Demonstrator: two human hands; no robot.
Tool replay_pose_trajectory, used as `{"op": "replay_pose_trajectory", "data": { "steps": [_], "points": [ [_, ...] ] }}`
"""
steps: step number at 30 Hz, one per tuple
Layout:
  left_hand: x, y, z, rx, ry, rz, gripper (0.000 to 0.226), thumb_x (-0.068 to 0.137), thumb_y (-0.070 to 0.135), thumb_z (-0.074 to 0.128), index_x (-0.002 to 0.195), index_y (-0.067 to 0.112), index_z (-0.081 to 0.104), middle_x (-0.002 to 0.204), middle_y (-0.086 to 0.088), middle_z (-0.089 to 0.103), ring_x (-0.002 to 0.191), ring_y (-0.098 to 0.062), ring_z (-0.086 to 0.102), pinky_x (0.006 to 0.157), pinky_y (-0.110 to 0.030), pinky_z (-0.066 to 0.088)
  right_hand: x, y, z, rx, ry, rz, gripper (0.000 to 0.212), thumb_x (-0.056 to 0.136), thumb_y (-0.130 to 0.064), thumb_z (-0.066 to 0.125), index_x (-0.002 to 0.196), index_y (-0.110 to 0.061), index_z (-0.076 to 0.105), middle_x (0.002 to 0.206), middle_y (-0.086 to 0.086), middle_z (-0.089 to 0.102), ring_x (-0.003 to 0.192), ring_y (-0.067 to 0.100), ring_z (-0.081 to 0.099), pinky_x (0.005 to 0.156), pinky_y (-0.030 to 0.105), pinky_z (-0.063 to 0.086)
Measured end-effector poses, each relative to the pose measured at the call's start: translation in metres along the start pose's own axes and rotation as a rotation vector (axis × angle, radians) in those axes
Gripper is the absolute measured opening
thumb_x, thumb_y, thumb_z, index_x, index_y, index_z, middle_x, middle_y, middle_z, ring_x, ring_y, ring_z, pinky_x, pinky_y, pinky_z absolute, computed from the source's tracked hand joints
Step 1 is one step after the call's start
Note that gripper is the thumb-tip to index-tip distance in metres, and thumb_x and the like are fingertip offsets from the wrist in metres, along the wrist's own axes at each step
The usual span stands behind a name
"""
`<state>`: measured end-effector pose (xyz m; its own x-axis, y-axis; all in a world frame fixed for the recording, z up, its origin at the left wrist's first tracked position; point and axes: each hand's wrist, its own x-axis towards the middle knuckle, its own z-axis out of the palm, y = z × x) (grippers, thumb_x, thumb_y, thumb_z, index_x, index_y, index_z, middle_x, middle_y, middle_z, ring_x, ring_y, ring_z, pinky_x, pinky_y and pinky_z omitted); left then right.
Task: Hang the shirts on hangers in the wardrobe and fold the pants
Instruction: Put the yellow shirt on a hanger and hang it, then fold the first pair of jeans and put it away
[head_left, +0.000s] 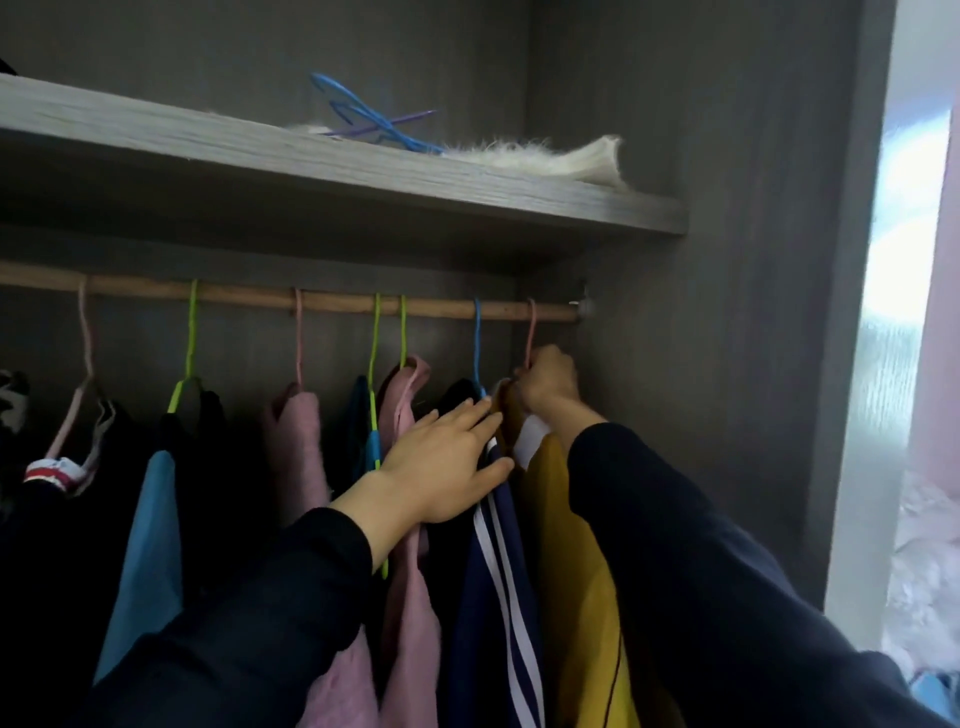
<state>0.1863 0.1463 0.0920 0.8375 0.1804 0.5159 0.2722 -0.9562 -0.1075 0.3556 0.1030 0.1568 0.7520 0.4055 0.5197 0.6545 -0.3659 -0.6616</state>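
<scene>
Nearest to us are our two dark sleeves: the left sleeve (234, 623) comes in from 7 o'clock and the right sleeve (701, 571) from 5 o'clock. Our left hand (441, 462) is near the middle of the view, a little toward 6 o'clock. Its fingers are straight and close together. They hold nothing and press flat on the shoulder of a navy garment (498, 571) with white stripes.

At 3 o'clock of this garment, touching it, hangs the mustard shirt (571, 545). Our right hand (548, 384) is at 2 o'clock of the left hand, just above the collar of the mustard shirt. Its fingers are curled tight round the neck of the pink hanger (531, 332) that carries this shirt.

The hook of this hanger is over the wooden rod (311, 301). It is the last hook at the 3 o'clock end, near the wardrobe wall (727, 260). Next toward 9 o'clock come a blue hanger (477, 338) and two green hangers (402, 332). Below them, at 7 o'clock of the left hand, hangs a pink garment (410, 623).

Farthest, at 12 o'clock, is the grey shelf (156, 140). On it lie some loose hangers (374, 117), blue and purple, beside a white furry thing (545, 156).
</scene>
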Motion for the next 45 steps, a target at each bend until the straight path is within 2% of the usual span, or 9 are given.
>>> {"op": "replay_pose_trajectory", "data": {
  "steps": [5,10,19,23,26,30,36,39,45],
  "points": [
    [-0.008,0.002,-0.002,0.018,0.004,-0.040,0.066,0.098,0.053,0.031,0.153,0.022,0.015,0.161,0.003,0.007,0.148,-0.014,0.005,0.118,-0.038,0.012,-0.008,-0.003,-0.009,-0.068,-0.084,-0.025,0.024,0.098,-0.023,0.051,0.114,-0.009,0.061,0.111,0.011,0.063,0.099,0.026,0.062,0.086,0.041,0.054],
    [-0.025,0.018,-0.007,0.021,0.045,-0.135,0.062,0.100,0.048,0.029,0.153,0.017,0.016,0.161,-0.002,0.011,0.148,-0.017,0.006,0.118,-0.040,0.009,-0.044,-0.009,-0.033,-0.205,-0.073,-0.127,0.025,0.099,-0.029,0.047,0.113,-0.013,0.060,0.104,0.008,0.063,0.093,0.023,0.062,0.084,0.043,0.055],
    [-0.096,0.074,-0.003,-0.026,0.193,-0.237,0.057,0.101,0.036,0.029,0.151,0.012,0.022,0.159,-0.005,0.020,0.147,-0.019,0.013,0.120,-0.040,0.011,-0.198,0.012,-0.084,-0.339,0.022,-0.395,0.030,0.098,-0.021,0.046,0.126,-0.012,0.054,0.121,0.008,0.055,0.110,0.026,0.053,0.091,0.047,0.047],
    [-0.131,0.116,0.007,-0.076,0.203,-0.168,0.056,0.101,0.035,0.027,0.152,0.013,0.021,0.159,-0.005,0.019,0.148,-0.019,0.013,0.121,-0.041,0.010,-0.272,0.037,-0.116,-0.245,0.069,-0.442,0.028,0.097,-0.024,0.050,0.122,-0.013,0.057,0.117,0.004,0.058,0.106,0.018,0.053,0.087,0.032,0.049],
    [-0.153,0.153,0.017,-0.144,0.223,-0.103,0.056,0.101,0.032,0.026,0.152,0.012,0.017,0.160,-0.006,0.015,0.148,-0.019,0.008,0.119,-0.041,0.007,-0.317,0.063,-0.144,-0.213,0.104,-0.362,0.026,0.096,-0.025,0.052,0.118,-0.014,0.058,0.115,0.002,0.058,0.104,0.015,0.053,0.083,0.025,0.047],
    [-0.179,0.219,0.041,-0.193,0.209,0.027,0.058,0.101,0.028,0.027,0.153,0.011,0.010,0.161,-0.007,0.005,0.149,-0.021,-0.001,0.120,-0.042,0.004,-0.364,0.121,-0.187,-0.275,0.099,-0.201,0.027,0.096,-0.026,0.051,0.118,-0.011,0.057,0.119,0.005,0.057,0.109,0.021,0.051,0.086,0.031,0.043],
    [-0.207,0.358,0.093,-0.228,-0.005,0.216,0.059,0.101,0.030,0.022,0.153,0.010,0.001,0.161,-0.008,-0.003,0.148,-0.021,-0.006,0.117,-0.036,-0.005,-0.436,0.239,-0.266,-0.465,0.046,0.124,0.034,0.093,-0.025,0.052,0.122,-0.008,0.055,0.122,0.009,0.053,0.117,0.027,0.046,0.092,0.039,0.040],
    [-0.210,0.442,0.113,-0.285,-0.119,0.308,0.058,0.101,0.030,0.024,0.153,0.009,0.008,0.161,-0.009,0.002,0.149,-0.022,-0.001,0.121,-0.040,0.004,-0.478,0.296,-0.316,-0.582,0.010,0.243,0.034,0.091,-0.030,0.053,0.120,-0.010,0.054,0.123,0.009,0.051,0.118,0.029,0.045,0.093,0.044,0.039],
    [-0.204,0.636,0.133,-0.389,-0.279,0.418,0.055,0.098,0.031,0.032,0.150,0.014,0.024,0.157,-0.011,0.019,0.144,-0.025,0.017,0.117,-0.043,0.015,-0.557,0.408,-0.435,-0.811,-0.078,0.449,0.038,0.089,-0.033,0.052,0.120,-0.011,0.049,0.126,0.008,0.047,0.122,0.030,0.042,0.095,0.048,0.038]
  ]
}}
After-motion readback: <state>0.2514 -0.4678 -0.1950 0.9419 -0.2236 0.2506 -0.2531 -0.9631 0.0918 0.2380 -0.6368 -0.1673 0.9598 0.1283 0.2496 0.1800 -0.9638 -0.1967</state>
